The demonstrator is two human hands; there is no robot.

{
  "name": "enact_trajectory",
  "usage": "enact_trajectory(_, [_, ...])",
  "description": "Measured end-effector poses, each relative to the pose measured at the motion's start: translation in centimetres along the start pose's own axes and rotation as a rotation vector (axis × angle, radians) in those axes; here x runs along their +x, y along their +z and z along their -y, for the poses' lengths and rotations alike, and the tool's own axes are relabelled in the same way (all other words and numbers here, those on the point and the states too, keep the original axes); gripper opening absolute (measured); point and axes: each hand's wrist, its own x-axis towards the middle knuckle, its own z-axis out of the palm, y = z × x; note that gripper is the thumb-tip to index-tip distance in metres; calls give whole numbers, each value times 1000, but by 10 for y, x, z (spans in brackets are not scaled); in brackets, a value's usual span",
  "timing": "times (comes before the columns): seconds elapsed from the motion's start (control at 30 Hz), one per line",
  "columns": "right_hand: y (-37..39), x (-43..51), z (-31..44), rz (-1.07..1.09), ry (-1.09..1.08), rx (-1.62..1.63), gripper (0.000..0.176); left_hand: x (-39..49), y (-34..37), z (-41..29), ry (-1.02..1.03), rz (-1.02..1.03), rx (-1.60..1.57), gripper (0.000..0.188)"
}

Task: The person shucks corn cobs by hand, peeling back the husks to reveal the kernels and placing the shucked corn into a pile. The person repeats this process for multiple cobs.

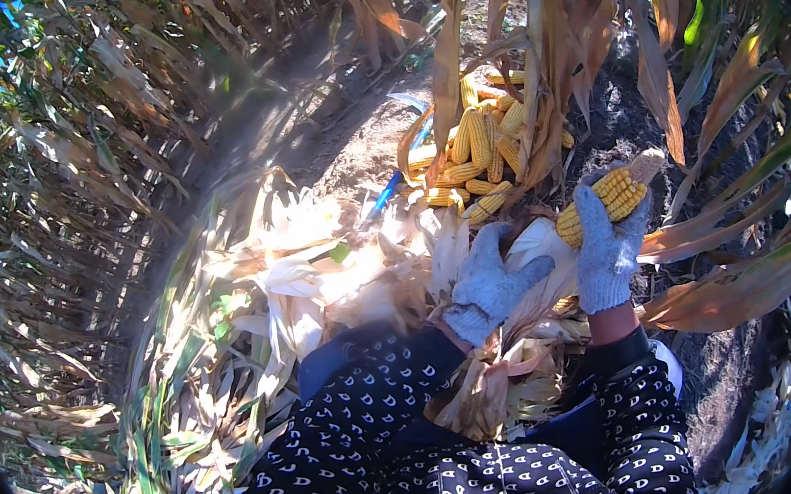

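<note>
My right hand (pixel 609 247), in a whitish knit glove, is closed around a yellow corn cob (pixel 604 202) with its husk off; the cob's pale, bare end points up and to the right. My left hand (pixel 491 281), gloved alike, has its thumb and fingers spread, with nothing seen between them. Pale dry husks (pixel 537 242) lie between the two hands. Beyond them is a pile of husked yellow cobs (pixel 479 139), partly hidden by hanging dry leaves.
A tool with a blue handle (pixel 387 190) and a curved blade (pixel 407 100) lies left of the pile. Loose husks (pixel 295 279) cover the ground at left. Dry corn leaves (pixel 737 300) reach in from the right, and standing corn plants (pixel 79 171) line the left.
</note>
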Motion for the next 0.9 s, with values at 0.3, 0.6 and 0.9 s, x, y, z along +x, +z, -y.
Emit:
enact_trajectory(0.3, [5, 4, -9, 26, -2, 112, 35, -11, -24, -44, -150, 360, -187, 43])
enact_trajectory(0.6, [-28, 40, 7, -33, 442, 510, 18, -30, -37, -55, 361, 428, -160, 36])
enact_trajectory(0.9, [-19, 29, 16, 106, 175, 59, 34, -6, -74, -35, 137, 230, 257, 60])
